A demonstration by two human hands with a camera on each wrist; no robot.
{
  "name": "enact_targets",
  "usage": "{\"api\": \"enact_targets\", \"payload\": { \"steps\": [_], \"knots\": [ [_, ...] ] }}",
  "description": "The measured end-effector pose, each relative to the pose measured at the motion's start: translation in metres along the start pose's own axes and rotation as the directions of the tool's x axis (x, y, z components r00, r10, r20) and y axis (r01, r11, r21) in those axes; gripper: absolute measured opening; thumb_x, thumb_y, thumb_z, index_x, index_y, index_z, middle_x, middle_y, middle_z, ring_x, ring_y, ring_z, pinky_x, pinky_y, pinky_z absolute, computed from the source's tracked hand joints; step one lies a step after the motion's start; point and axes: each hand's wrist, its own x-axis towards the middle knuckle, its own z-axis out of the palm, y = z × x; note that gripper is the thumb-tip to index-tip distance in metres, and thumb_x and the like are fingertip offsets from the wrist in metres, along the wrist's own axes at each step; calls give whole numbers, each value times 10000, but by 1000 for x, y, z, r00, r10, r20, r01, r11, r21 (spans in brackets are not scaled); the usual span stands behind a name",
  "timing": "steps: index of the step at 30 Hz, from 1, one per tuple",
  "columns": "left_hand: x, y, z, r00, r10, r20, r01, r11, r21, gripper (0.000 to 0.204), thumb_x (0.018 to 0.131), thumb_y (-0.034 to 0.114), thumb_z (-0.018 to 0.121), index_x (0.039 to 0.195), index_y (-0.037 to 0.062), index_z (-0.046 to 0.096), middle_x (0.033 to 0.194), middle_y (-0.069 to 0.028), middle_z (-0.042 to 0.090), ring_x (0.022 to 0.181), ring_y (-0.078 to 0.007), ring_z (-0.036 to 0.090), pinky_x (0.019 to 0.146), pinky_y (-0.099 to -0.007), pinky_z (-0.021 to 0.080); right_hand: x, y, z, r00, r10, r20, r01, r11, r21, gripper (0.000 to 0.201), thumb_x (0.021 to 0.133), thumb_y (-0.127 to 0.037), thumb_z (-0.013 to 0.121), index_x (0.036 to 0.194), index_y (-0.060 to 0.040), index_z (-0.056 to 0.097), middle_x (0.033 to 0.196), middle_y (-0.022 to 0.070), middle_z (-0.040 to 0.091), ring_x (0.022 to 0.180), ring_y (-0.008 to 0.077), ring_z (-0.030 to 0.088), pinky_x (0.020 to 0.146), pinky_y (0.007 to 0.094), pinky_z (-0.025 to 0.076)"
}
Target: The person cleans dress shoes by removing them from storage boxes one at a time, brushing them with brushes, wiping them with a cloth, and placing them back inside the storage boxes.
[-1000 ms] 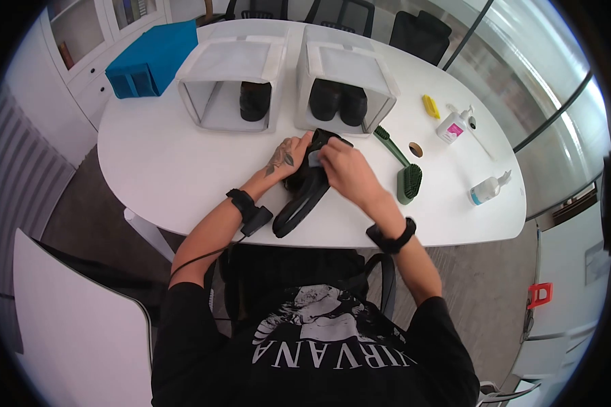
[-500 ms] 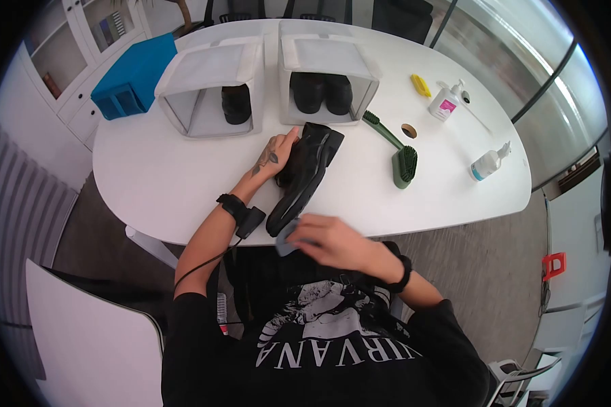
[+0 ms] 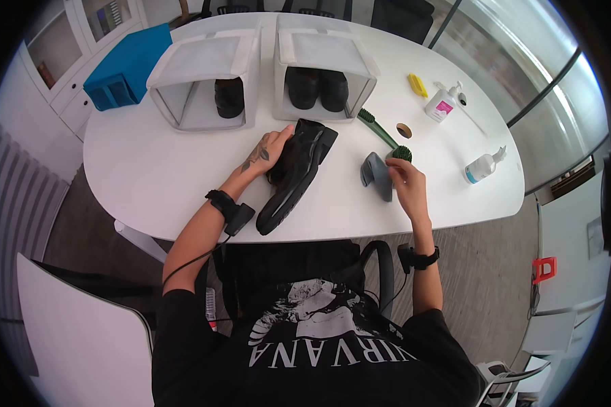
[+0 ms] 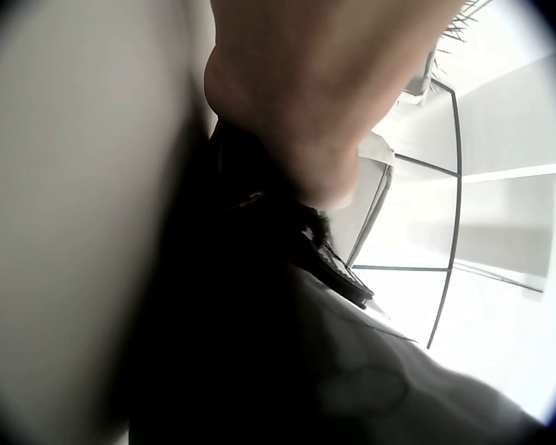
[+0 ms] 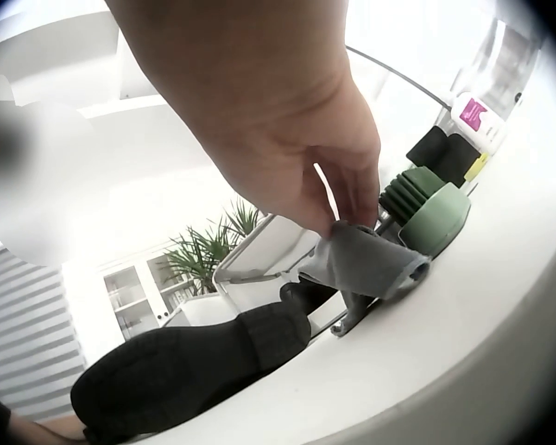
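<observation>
My left hand (image 3: 268, 150) holds a black leather shoe (image 3: 297, 178) at its opening, the shoe tipped on its side with its sole facing right. Some left fingers are hidden behind the shoe. Over the table to the right, my right hand (image 3: 411, 188) pinches a folded grey cloth (image 3: 376, 178) between thumb and fingertips. Seen from the right wrist, the cloth (image 5: 366, 261) drapes close over the tabletop, and the shoe's dark sole (image 5: 181, 371) lies beyond it. Beside the right fingertips is a green bristled brush head (image 3: 402, 153).
Two pale open-fronted boxes (image 3: 168, 112) stand at the back with black shoes (image 3: 302, 88) inside. A green brush handle (image 3: 381, 130) lies near a round table hole (image 3: 404, 130). Rightward are a yellow object (image 3: 417, 85), a pump bottle (image 3: 442, 105) and a spray bottle (image 3: 482, 168); a blue case (image 3: 125, 68) sits back left.
My right hand has moved with the grey cloth from the shoe's upper end, down to its toe, then right to beside the green brush. My left hand keeps hold of the shoe.
</observation>
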Motion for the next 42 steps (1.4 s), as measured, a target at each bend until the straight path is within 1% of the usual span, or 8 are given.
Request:
{"api": "enact_targets", "payload": {
  "steps": [6, 22, 24, 27, 34, 37, 40, 42],
  "knots": [
    [7, -8, 1, 998, -5, 65, 5, 1000, -1, 790, 1084, 615, 374, 1150, -98, 708, 1177, -368, 676, 1196, -483, 624, 1050, -460, 460, 2, 6, -29, 954, -77, -288, 22, 981, -191, 181, 1015, -58, 618, 1130, 11, 739, 1041, 148, 742, 913, 252, 728, 788, 337, 577],
    [0, -1, -4, 997, -22, 69, 19, 998, 55, 714, 1094, 586, 399, 1159, -68, 677, 1099, -356, 669, 1070, -500, 618, 973, -494, 465, 156, 106, 22, 927, 136, 351, 141, 738, -659, 481, 851, -363, 789, 1080, 53, 712, 1038, 251, 724, 1000, 420, 692, 907, 464, 546],
    [1, -13, 3, 990, 139, 4, -139, 990, 35, 868, 1053, 673, 414, 1083, -165, 640, 1051, -344, 654, 1009, -381, 620, 969, -411, 451, 164, 109, 27, 928, 106, 358, 184, 705, -685, 476, 848, -360, 781, 1076, 53, 713, 1043, 255, 726, 1010, 428, 689, 913, 465, 544],
    [-3, -2, 1, 997, 75, -10, -75, 997, 8, 807, 1075, 629, 397, 1023, -122, 686, 1026, -378, 665, 1021, -480, 636, 958, -473, 466, 177, 105, 26, 874, 137, 466, 205, 766, -609, 351, 886, -265, 691, 1014, 61, 690, 1024, 267, 719, 970, 437, 693, 884, 495, 547],
    [4, -1, -4, 985, -92, 146, 84, 995, 54, 786, 1075, 639, 381, 1119, -87, 677, 1088, -367, 664, 1052, -497, 629, 943, -497, 476, 166, 70, 3, 949, -81, 306, 263, 739, -620, 228, 958, -161, 591, 1023, 40, 677, 920, 277, 708, 995, 476, 680, 890, 535, 548],
    [-5, 0, -2, 999, 32, -17, -32, 999, -18, 838, 1059, 662, 409, 915, -125, 659, 876, -302, 651, 846, -343, 615, 864, -417, 473, 138, 21, -23, 965, 91, 245, 136, 625, -769, 233, 1000, -175, 584, 1059, 36, 662, 897, 288, 698, 999, 482, 673, 836, 540, 535],
    [3, -9, 3, 999, 27, 42, -26, 1000, -18, 818, 1059, 646, 416, 1023, -128, 678, 1009, -326, 687, 970, -360, 653, 939, -409, 476, 104, 9, -48, 963, 68, 261, 86, 840, -536, 307, 1061, -264, 553, 1053, 27, 651, 774, 227, 650, 838, 396, 679, 733, 477, 508],
    [10, -31, 14, 984, 174, -34, -176, 982, -67, 807, 1061, 637, 409, 1148, -121, 673, 1157, -331, 690, 1124, -370, 653, 1036, -396, 458, 70, -15, -44, 959, 189, 209, -154, 973, -173, 483, 1110, -456, 495, 1207, -12, 658, 670, 9, 482, 608, 117, 487, 567, 305, 374]
  ]
}}
